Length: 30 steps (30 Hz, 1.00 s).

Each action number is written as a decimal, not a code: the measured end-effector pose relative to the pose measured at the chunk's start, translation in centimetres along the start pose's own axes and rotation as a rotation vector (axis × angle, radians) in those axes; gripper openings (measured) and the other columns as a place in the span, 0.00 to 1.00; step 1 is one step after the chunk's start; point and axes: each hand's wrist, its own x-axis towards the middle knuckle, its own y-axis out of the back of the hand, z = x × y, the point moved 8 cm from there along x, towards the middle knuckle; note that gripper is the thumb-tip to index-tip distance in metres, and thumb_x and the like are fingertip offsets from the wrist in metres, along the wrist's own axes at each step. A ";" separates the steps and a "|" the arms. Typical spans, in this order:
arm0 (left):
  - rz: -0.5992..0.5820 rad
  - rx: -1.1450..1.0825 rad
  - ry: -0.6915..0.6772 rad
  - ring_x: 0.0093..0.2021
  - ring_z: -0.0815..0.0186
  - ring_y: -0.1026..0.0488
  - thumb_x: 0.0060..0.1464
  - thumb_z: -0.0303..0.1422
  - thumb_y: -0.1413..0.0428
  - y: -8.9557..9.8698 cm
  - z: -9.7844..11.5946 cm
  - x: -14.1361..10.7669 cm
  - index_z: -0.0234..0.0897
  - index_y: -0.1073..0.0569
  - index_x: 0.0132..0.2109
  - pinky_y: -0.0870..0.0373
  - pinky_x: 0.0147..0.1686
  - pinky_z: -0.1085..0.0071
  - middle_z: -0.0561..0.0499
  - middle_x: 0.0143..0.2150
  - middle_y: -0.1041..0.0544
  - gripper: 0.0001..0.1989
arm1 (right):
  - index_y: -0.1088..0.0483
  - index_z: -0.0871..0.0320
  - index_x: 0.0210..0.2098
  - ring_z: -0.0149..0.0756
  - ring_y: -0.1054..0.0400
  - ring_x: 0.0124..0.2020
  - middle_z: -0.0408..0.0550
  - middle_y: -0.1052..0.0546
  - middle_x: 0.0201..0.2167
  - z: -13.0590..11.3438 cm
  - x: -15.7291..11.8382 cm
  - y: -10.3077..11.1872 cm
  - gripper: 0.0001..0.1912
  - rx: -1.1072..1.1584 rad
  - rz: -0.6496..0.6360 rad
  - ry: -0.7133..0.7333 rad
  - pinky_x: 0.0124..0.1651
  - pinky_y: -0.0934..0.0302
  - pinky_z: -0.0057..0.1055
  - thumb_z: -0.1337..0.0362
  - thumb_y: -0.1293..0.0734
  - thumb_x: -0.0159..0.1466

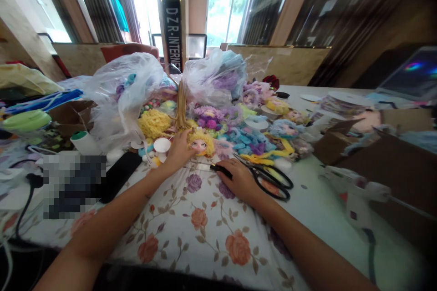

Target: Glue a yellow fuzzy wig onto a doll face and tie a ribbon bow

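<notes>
My left hand (179, 149) is closed on the side of a small doll head (200, 146) with curly yellow hair and a printed face, at the middle of the table. The face is turned toward me. Just below and to the right, my right hand (241, 176) lies low over the flowered cloth, its fingers wrapped round a black-handled tool (223, 171). A thin, pale blade-like end points left from that tool; its exact kind is unclear. Large black-handled scissors (287, 197) lie right beside my right hand, partly behind it.
Behind the hands are yellow yarn curls (154, 122), blue fluffy trimmings (251, 141) and plastic bags (119, 86). A black phone (120, 176) lies left. At right are a glue gun (358, 195) and a cardboard box (385, 159). Flowered cloth (191, 254) covers the front.
</notes>
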 end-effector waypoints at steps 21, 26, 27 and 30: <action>-0.210 0.115 -0.237 0.47 0.60 0.26 0.58 0.32 0.50 1.6 4.5 -5.1 0.37 0.26 0.45 0.31 0.49 0.61 0.46 0.45 0.22 0.11 | 0.27 0.58 0.43 0.42 0.29 0.39 0.53 0.22 0.37 -0.8 -0.4 0.6 0.12 0.054 0.021 0.021 0.43 0.34 0.38 0.70 0.35 0.59; -0.481 0.281 -0.306 0.60 0.57 0.35 0.59 0.31 0.51 -2.0 4.6 -9.3 0.35 0.29 0.54 0.37 0.59 0.57 0.42 0.59 0.30 0.17 | 0.27 0.59 0.44 0.42 0.29 0.39 0.54 0.21 0.37 -1.4 -0.8 0.7 0.14 0.047 0.023 0.056 0.44 0.34 0.38 0.71 0.36 0.59; -0.486 0.308 -0.319 0.61 0.57 0.35 0.59 0.30 0.51 -2.2 4.7 -9.6 0.34 0.29 0.54 0.38 0.59 0.57 0.41 0.59 0.31 0.17 | 0.27 0.60 0.44 0.42 0.29 0.40 0.54 0.21 0.37 -1.5 -0.9 0.7 0.14 0.045 0.014 0.048 0.44 0.34 0.39 0.71 0.36 0.59; -0.479 0.362 -0.385 0.60 0.57 0.34 0.59 0.29 0.51 -2.4 5.3 -10.5 0.34 0.29 0.54 0.35 0.58 0.58 0.41 0.58 0.29 0.17 | 0.27 0.59 0.45 0.43 0.29 0.41 0.53 0.21 0.38 -1.5 -1.5 0.8 0.14 0.057 -0.029 0.011 0.45 0.34 0.39 0.71 0.35 0.59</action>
